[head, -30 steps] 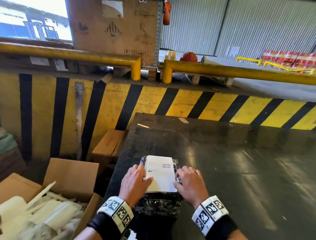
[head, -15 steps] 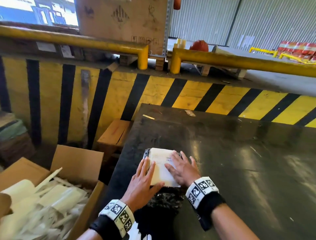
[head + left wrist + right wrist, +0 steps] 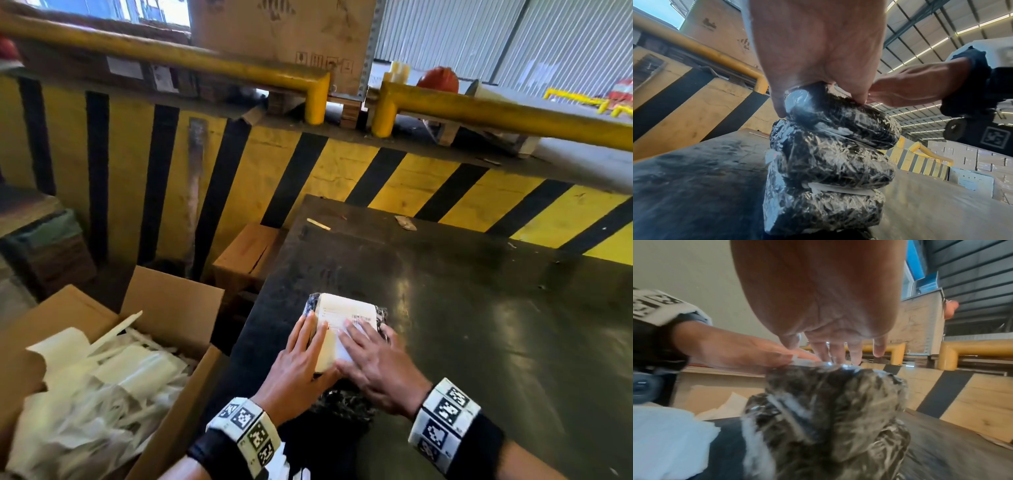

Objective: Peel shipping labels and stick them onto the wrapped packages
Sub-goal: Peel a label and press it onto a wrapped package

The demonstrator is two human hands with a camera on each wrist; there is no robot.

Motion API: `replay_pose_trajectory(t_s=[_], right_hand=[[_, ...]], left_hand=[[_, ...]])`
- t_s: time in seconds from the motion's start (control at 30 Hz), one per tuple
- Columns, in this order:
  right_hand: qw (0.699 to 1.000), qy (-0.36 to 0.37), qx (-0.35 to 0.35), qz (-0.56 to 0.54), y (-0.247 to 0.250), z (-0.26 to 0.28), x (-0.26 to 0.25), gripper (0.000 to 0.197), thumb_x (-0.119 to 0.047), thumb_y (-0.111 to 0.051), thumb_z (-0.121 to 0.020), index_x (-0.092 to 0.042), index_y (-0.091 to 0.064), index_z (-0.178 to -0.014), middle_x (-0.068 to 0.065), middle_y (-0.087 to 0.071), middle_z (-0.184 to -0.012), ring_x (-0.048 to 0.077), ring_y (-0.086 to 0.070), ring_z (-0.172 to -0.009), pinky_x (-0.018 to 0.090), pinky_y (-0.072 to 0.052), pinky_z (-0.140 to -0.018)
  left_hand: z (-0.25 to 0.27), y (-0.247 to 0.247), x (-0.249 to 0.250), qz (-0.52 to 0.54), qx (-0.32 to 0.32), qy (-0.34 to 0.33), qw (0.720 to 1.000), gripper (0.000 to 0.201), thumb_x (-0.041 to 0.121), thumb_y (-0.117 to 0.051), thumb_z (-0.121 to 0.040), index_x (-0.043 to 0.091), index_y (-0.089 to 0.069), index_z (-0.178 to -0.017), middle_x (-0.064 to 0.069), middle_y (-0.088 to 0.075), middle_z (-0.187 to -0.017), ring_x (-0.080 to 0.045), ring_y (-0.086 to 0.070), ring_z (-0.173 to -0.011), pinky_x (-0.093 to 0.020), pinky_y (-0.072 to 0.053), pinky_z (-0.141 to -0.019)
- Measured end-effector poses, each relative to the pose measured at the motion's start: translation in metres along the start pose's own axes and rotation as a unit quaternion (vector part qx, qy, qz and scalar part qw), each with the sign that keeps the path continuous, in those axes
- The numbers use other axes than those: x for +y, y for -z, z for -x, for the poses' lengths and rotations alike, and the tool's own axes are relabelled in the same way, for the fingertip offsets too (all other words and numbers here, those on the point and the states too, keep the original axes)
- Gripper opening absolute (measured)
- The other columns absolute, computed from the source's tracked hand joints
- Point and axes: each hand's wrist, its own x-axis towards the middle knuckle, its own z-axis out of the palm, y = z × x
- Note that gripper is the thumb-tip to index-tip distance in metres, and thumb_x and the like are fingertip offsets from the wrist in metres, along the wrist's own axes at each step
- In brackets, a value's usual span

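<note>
A stack of black plastic-wrapped packages [image 3: 828, 155] stands near the front left of the dark table [image 3: 479, 325]. A white shipping label [image 3: 342, 315] lies on the top package [image 3: 380, 313]. My left hand [image 3: 301, 353] lies flat with straight fingers on the label's left side. My right hand [image 3: 373, 356] presses flat on the label's right half, fingers spread. In the left wrist view my left hand [image 3: 818, 65] rests on the top package [image 3: 842, 120]. The right wrist view is blurred: my right hand [image 3: 828, 337] touches the top of the stack [image 3: 828, 410].
An open cardboard box [image 3: 171, 308] with several white backing strips [image 3: 102, 383] stands left of the table. A smaller closed carton [image 3: 246, 253] sits behind it. A yellow-and-black striped wall [image 3: 342, 171] with yellow rails [image 3: 513, 113] runs along the back. Scraps [image 3: 318, 224] lie at the table's far edge.
My right hand has slid from the package's right side onto the label and across it. My left hand flattened on the left edge. The head view swung to the left.
</note>
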Motion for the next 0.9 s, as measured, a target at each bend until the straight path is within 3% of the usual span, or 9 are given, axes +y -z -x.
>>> replay_pose_trajectory(t_s=[0.1,0.23,0.3,0.43,0.57,0.6,0.7,0.77,0.9], right_hand=[[0.999,-0.031,-0.005,-0.006,0.006,-0.027,0.015,0.093,-0.070,0.019,-0.074,-0.025,-0.010,-0.149,-0.007,-0.004,-0.159,0.018,0.000,-0.146,0.047,-0.001,-0.115],[0.994,-0.086,-0.026,-0.056,0.021,-0.058,0.030,0.059,-0.052,-0.011,-0.097,-0.025,-0.017,-0.149,-0.008,-0.016,-0.158,0.016,-0.007,-0.146,0.044,-0.002,-0.116],[0.993,-0.091,-0.035,-0.071,0.027,-0.061,0.030,0.057,-0.051,-0.015,-0.098,-0.024,-0.020,-0.148,-0.007,-0.020,-0.157,0.016,-0.008,-0.145,0.043,-0.003,-0.116],[0.999,-0.007,-0.038,0.013,0.028,-0.044,0.016,0.060,-0.049,-0.013,-0.098,-0.019,-0.011,-0.150,-0.002,-0.006,-0.159,0.017,0.001,-0.146,0.044,-0.004,-0.117],[0.997,0.063,-0.055,0.002,0.027,-0.038,0.002,0.098,-0.067,0.018,-0.067,-0.021,-0.007,-0.150,-0.006,-0.002,-0.159,0.012,0.004,-0.146,0.041,0.002,-0.117],[0.997,0.061,-0.053,-0.004,0.027,-0.044,0.002,0.097,-0.067,0.018,-0.067,-0.022,-0.008,-0.150,-0.007,-0.002,-0.159,0.012,0.003,-0.146,0.041,0.001,-0.117],[0.995,0.046,-0.037,-0.076,0.033,-0.066,0.007,0.056,-0.048,-0.011,-0.098,-0.026,-0.015,-0.149,-0.010,-0.005,-0.159,0.013,-0.001,-0.146,0.040,-0.004,-0.116],[0.990,0.041,-0.050,-0.126,0.034,-0.074,0.014,0.049,-0.041,-0.019,-0.101,-0.028,-0.016,-0.149,-0.013,-0.005,-0.158,0.014,-0.001,-0.146,0.041,-0.003,-0.116],[0.989,0.033,-0.081,-0.121,0.027,-0.071,0.018,0.054,-0.046,-0.017,-0.100,-0.028,-0.005,-0.149,-0.013,0.004,-0.158,0.014,0.006,-0.146,0.044,0.002,-0.117]], left_hand=[[-0.001,0.000,0.001,0.003,0.003,0.001,1.000,0.085,0.062,-0.033,-0.090,0.020,0.010,-0.150,0.004,0.024,-0.156,-0.005,0.028,-0.137,-0.035,-0.024,-0.114],[0.001,0.001,0.003,0.020,0.015,0.009,1.000,0.085,0.063,-0.037,-0.090,0.023,0.007,-0.151,0.007,0.022,-0.157,0.001,0.028,-0.134,-0.035,-0.023,-0.113],[0.002,-0.001,0.002,0.027,0.022,0.009,0.999,0.088,0.064,-0.037,-0.089,0.023,0.010,-0.150,0.008,0.022,-0.156,0.000,0.027,-0.137,-0.034,-0.021,-0.114],[0.003,-0.004,0.000,0.054,0.038,0.007,0.998,0.095,0.066,-0.038,-0.087,0.022,0.022,-0.147,0.011,0.023,-0.155,0.001,0.024,-0.138,-0.030,-0.021,-0.114],[0.000,-0.007,-0.003,0.062,0.051,-0.002,0.997,0.095,0.064,-0.039,-0.088,0.019,0.020,-0.147,0.009,0.022,-0.156,0.001,0.023,-0.138,-0.026,-0.018,-0.115],[0.000,-0.007,-0.004,0.058,0.051,-0.005,0.997,0.094,0.064,-0.039,-0.088,0.019,0.018,-0.148,0.009,0.022,-0.156,0.000,0.023,-0.139,-0.025,-0.017,-0.115],[-0.003,-0.008,-0.004,0.045,0.050,-0.004,0.998,0.092,0.066,-0.037,-0.087,0.020,0.013,-0.150,0.010,0.024,-0.155,0.000,0.025,-0.139,-0.024,-0.014,-0.114],[-0.004,-0.006,-0.004,0.039,0.052,-0.001,0.998,0.092,0.067,-0.036,-0.087,0.020,0.012,-0.150,0.012,0.026,-0.153,0.001,0.026,-0.138,-0.025,-0.014,-0.114],[-0.003,-0.004,-0.002,0.031,0.040,0.003,0.999,0.090,0.066,-0.037,-0.088,0.021,0.012,-0.149,0.014,0.029,-0.148,0.001,0.028,-0.135,-0.022,-0.013,-0.113]])
